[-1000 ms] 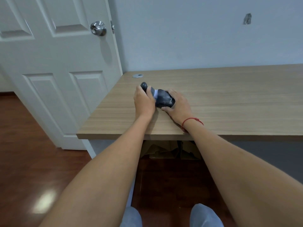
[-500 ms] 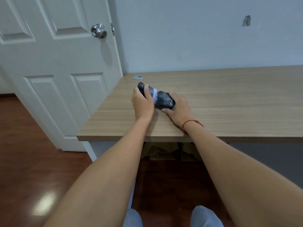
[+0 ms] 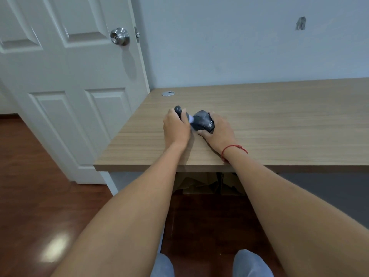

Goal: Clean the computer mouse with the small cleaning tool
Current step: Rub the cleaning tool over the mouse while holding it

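A dark grey computer mouse [image 3: 203,121] rests on the wooden desk [image 3: 279,120] near its left end. My right hand [image 3: 218,129] grips the mouse from the right side, thumb under its near edge. My left hand [image 3: 175,126] is closed around the small cleaning tool [image 3: 180,112], a dark handle with a rounded top. Pale bristles at the tool's tip touch the mouse's left side. My fingers hide most of the handle.
A silver cable grommet [image 3: 168,93] sits at the desk's back left corner. A white door [image 3: 65,86] with a metal knob [image 3: 119,36] stands close to the desk's left edge. Cardboard [image 3: 199,183] lies under the desk. My knees [image 3: 211,264] show at the bottom.
Both hands have stayed on the desk. The left hand with the tool has shifted slightly left and back along the mouse's side, and the mouse has turned a little in my right hand.
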A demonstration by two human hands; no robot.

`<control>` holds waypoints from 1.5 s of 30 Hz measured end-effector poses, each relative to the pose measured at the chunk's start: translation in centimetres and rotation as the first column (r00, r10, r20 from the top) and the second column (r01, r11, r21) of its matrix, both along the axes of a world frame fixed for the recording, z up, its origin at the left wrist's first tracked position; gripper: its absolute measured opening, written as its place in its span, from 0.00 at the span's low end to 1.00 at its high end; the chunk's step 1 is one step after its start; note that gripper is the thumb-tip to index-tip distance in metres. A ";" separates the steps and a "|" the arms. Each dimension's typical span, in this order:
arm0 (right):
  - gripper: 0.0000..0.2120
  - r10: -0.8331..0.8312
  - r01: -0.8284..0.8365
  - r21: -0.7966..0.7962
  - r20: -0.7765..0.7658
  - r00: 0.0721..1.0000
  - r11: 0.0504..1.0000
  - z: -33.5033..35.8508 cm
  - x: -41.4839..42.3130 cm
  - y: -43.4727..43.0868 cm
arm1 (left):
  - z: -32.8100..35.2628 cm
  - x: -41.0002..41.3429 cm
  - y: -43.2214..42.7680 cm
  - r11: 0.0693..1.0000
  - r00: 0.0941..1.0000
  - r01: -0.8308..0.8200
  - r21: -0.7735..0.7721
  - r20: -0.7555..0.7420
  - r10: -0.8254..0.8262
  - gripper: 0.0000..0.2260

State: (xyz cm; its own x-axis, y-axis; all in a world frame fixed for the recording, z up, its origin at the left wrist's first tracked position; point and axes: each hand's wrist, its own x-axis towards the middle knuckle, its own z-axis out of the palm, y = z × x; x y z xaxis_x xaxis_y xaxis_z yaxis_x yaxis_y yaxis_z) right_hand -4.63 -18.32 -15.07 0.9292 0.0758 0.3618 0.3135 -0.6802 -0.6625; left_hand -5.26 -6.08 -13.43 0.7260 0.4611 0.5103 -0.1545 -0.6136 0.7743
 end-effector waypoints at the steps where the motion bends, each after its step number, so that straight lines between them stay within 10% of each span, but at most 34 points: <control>1: 0.28 0.001 -0.001 -0.003 0.006 1.000 1.000 0.0 -0.1 0.0 | 0.2 0.0 -0.1 1.000 0.998 0.030 -0.011 0.056 -0.029 0.11; 25: 0.15 0.035 -0.035 0.120 0.002 0.999 0.992 0.5 -0.2 -0.2 | 0.1 -0.3 -1.2 0.961 0.951 0.218 0.171 0.184 -0.248 0.08; 45: 0.23 -0.182 0.178 -0.149 -0.010 0.983 0.973 0.9 -0.8 0.0 | 0.0 -0.2 -1.1 0.976 0.970 0.189 0.111 0.133 -0.203 0.09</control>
